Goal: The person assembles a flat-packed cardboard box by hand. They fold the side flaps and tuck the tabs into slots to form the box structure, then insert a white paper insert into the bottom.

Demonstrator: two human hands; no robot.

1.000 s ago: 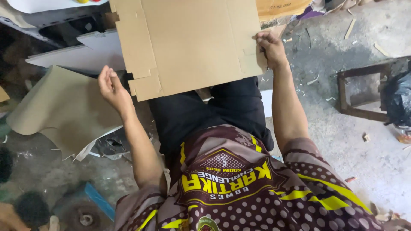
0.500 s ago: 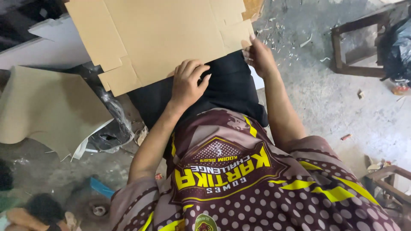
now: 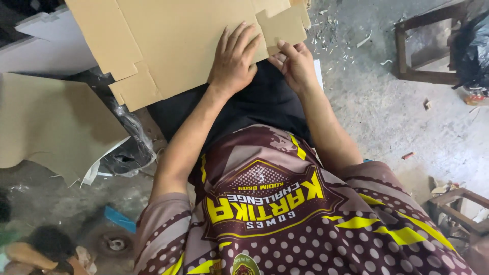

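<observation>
Cardboard sheet (image 3: 173,46), tan and notched, lies across the person's lap. Left hand (image 3: 234,63) presses flat on it, fingers spread; right hand (image 3: 295,63) pinches its small flap (image 3: 282,28). More tan board (image 3: 46,122) lies on the floor.

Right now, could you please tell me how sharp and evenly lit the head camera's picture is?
Head view: soft, even light without glare; the flat brown cardboard sheet and both hands, left hand and right hand, look sharp; the dark lower-left floor corner is dim and blurred; the grey concrete floor is brightest.
</observation>
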